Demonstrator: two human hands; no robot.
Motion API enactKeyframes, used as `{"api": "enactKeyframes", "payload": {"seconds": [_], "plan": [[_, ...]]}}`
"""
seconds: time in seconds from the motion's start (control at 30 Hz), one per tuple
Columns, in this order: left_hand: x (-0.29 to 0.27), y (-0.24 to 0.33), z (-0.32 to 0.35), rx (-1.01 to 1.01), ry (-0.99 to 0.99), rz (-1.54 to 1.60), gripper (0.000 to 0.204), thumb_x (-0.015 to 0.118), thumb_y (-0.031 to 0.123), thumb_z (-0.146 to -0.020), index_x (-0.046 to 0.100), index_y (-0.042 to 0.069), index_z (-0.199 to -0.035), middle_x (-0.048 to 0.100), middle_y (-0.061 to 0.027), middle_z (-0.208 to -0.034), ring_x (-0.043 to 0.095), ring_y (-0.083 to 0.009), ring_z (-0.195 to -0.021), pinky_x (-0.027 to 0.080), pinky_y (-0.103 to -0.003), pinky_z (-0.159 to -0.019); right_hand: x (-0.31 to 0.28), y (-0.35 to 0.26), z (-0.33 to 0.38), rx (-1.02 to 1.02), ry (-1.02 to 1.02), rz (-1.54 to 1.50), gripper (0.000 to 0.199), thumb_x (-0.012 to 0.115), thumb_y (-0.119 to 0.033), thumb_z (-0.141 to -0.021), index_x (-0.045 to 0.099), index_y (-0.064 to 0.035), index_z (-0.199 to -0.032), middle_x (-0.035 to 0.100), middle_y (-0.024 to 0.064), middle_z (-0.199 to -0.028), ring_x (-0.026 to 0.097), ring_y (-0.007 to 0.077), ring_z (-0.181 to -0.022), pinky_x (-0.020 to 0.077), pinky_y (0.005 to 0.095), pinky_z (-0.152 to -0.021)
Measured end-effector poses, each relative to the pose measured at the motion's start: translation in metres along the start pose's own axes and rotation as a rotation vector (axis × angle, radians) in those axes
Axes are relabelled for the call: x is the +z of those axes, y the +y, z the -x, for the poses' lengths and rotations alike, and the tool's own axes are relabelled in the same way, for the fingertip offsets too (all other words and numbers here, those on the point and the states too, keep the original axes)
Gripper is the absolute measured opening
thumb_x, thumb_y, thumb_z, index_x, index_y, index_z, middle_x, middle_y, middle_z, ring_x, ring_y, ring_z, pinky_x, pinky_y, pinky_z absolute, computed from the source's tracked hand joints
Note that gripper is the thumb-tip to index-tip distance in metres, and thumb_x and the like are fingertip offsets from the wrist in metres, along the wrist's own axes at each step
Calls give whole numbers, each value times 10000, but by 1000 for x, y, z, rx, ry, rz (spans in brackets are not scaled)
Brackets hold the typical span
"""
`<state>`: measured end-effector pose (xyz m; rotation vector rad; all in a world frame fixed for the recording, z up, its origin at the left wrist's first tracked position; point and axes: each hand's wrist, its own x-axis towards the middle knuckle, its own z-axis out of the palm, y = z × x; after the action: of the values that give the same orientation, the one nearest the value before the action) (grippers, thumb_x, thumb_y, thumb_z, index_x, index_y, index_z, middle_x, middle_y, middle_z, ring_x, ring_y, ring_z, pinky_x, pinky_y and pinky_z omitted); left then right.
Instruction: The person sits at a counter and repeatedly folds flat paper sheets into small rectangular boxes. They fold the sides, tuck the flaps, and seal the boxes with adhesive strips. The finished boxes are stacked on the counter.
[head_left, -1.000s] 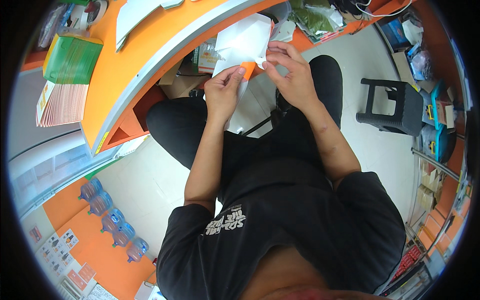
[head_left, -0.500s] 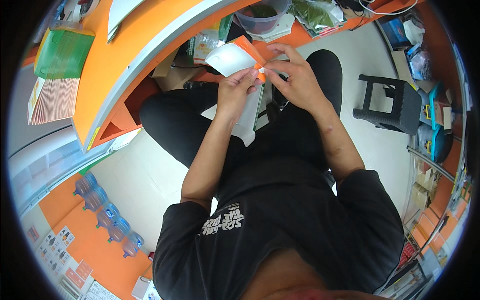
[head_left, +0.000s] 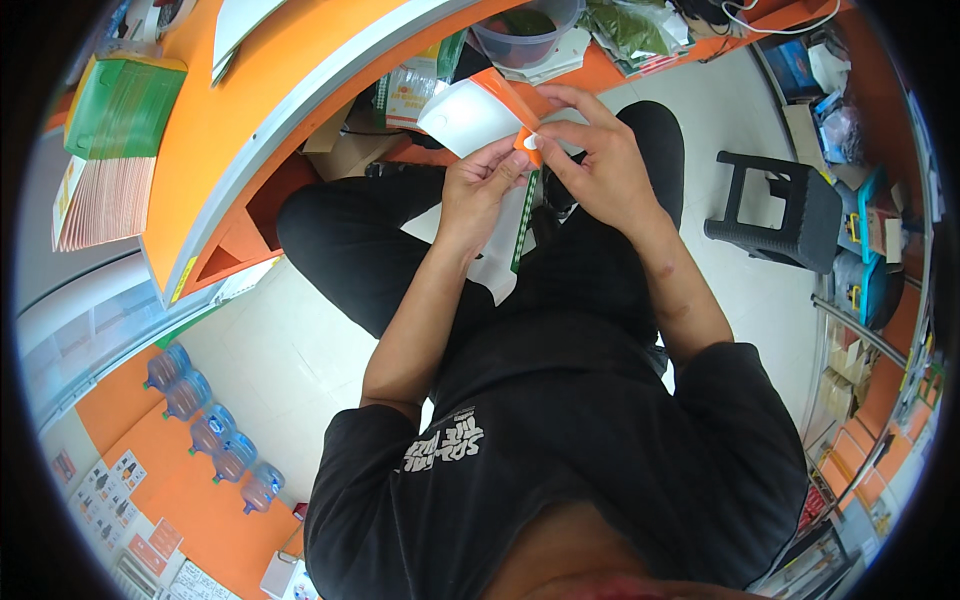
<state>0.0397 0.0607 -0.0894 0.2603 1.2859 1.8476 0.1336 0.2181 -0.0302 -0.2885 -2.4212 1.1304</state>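
Between my two hands is a thin card carton blank point(head_left: 462, 115), white on the inside with an orange edge strip. Its lower white part, edged by a green checked strip, hangs down over my lap. My left hand point(head_left: 478, 195) pinches the blank near its middle, thumb on top. My right hand point(head_left: 608, 165) holds the orange flap with thumb and fingers, next to the left fingertips. A small white patch shows on the orange flap between the fingertips. The fingers of both hands hide part of the fold.
An orange table point(head_left: 225, 120) with a grey edge stands on the left, bearing a stack of folded green cartons point(head_left: 125, 110). Ahead are a clear plastic tub point(head_left: 520, 45) and papers. A black stool point(head_left: 775, 210) stands right; several water bottles point(head_left: 210, 430) line the left wall.
The blank and both hands have shifted slightly to the right. The orange flap is turned more toward me, and the green checked strip shows more.
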Motion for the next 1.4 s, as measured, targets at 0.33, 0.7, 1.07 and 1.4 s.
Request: {"api": "enactKeyframes", "payload": {"seconds": [0.33,0.7,1.07,1.4], "plan": [[0,4,2,5,28,178,351,684,148,-998,637,12,-1317,709,-52,-1163,662,-106,-1031,515,-257,-893,12,-11,8,-33,-18,71,220,696,-94,-892,746,-29,-1096,647,94,-1313,652,296,-1159,546,385,-953],[-21,44,13,-130,198,358,317,616,204,-1026,626,-32,-1238,716,-143,-1107,711,-214,-972,573,-338,-878,13,58,8,56,-152,-32,753,576,87,-827,414,-103,-1537,417,181,-1576,407,337,-1462,333,403,-1206],[-25,-9,-20,-55,-61,923,575,519,264,-1039,344,54,-1545,389,-179,-1571,364,-331,-1460,282,-561,-1214,88,81,36,173,105,-1029,538,715,-200,-949,499,-7,-1402,594,126,-1338,564,202,-1269,460,354,-1075],[3,-26,-7,251,216,-184,482,667,175,-999,503,-71,-1379,586,-163,-1340,616,-222,-1182,502,-362,-1016,63,18,18,-25,-43,238,572,662,-248,-891,493,-71,-1408,484,148,-1228,597,341,-1125,555,442,-866]]}}
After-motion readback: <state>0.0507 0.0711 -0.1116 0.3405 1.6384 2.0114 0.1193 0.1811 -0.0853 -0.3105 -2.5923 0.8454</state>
